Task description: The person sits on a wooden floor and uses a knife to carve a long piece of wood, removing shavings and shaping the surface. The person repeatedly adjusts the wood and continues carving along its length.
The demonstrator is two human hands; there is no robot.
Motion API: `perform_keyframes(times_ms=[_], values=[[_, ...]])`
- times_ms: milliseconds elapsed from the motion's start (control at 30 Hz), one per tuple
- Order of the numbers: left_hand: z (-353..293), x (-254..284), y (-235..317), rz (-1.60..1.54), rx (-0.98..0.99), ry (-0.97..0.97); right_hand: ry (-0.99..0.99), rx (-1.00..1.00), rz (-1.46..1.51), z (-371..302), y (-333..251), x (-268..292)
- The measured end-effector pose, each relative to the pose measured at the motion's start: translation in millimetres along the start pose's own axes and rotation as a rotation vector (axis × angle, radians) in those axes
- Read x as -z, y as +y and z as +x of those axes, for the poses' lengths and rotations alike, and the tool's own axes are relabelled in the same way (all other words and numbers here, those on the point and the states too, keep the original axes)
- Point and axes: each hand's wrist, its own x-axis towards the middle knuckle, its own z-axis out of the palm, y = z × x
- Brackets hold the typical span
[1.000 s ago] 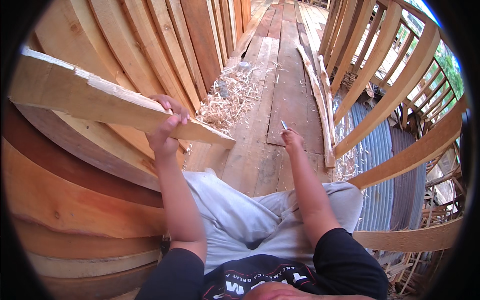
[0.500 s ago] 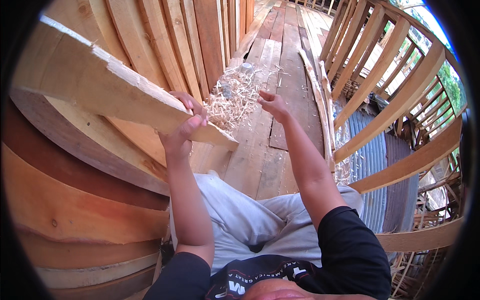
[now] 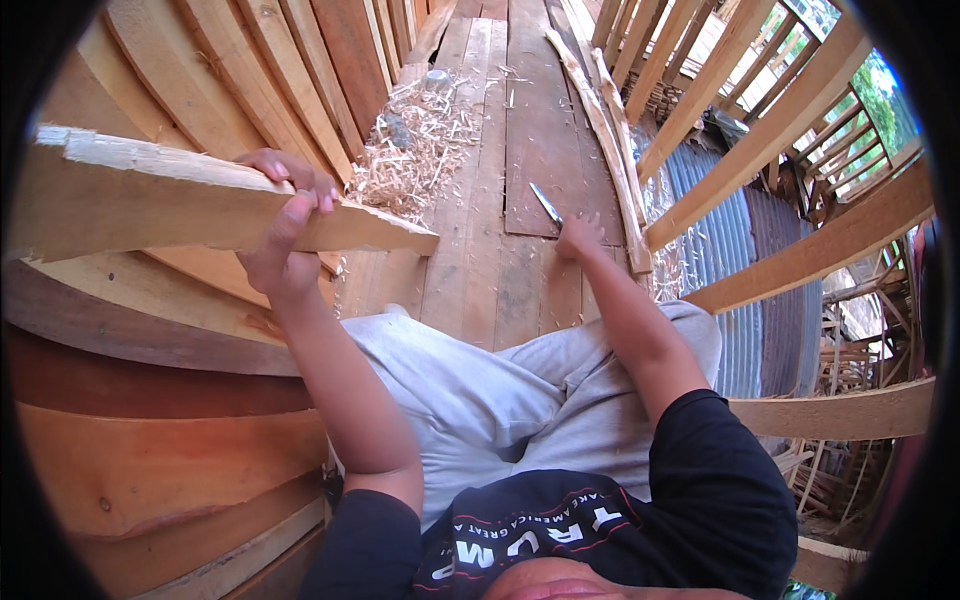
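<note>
My left hand [image 3: 285, 225] is closed round a pale wooden board [image 3: 160, 205], near the end that tapers to a point. The board slants across the left, its upper edge rough and chipped. Over the floor, my right hand [image 3: 580, 237] reaches down with its fingers spread. Beside its thumb lies a knife [image 3: 544, 202], blade pointing away from me. The knife's handle end is partly hidden at the hand, and whether the two touch I cannot tell.
Curled wood shavings [image 3: 405, 155] heap on the plank floor [image 3: 475, 225], with a small grey cylindrical thing [image 3: 436, 79] at their far edge. Planks [image 3: 245, 75] lean along the left. Thin poles [image 3: 600, 140] lie before a slatted railing [image 3: 755, 130]; corrugated metal sheeting [image 3: 745, 330] shows beyond.
My right hand has come down and nearer, from beside the shavings to the floor, its fingers now spread. The knife shows now. The view has shifted; my left hand keeps its hold.
</note>
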Motion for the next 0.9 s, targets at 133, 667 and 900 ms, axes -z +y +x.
perform_keyframes(times_ms=[133,667,900], values=[[-2.7,0.3,2.7,0.025,0.018,-0.018,-0.079,0.104,-0.004,7.2,-8.1,-0.2],[-3.3,3.2,3.1,0.041,0.043,-0.073,-0.126,-0.268,0.284,50.4,33.0,-23.8],[-2.5,1.6,5.5,0.085,0.044,-0.097,-0.132,-0.21,0.102,30.3,4.2,-19.9]])
